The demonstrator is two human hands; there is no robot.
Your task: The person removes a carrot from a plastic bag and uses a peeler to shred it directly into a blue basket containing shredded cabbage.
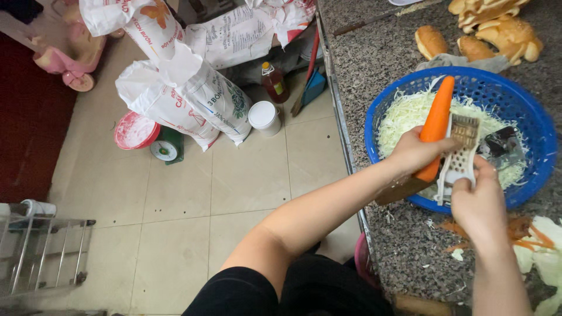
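Carrot (439, 114): bright orange, smooth, tapered, tilted over blue basket (527, 105) of shredded cabbage (410, 114) on granite counter (374, 70). Left hand (417, 153) clamped around its lower end. Right hand (477, 205) closed on white grater (461, 157), just beside the carrot.

Orange carrot (438, 120) tilted, against white grater (461, 158), over blue basket (530, 111).

The carrot (438, 120) lower end hides behind the left hand (417, 151); bread rolls (497, 26) cut off above
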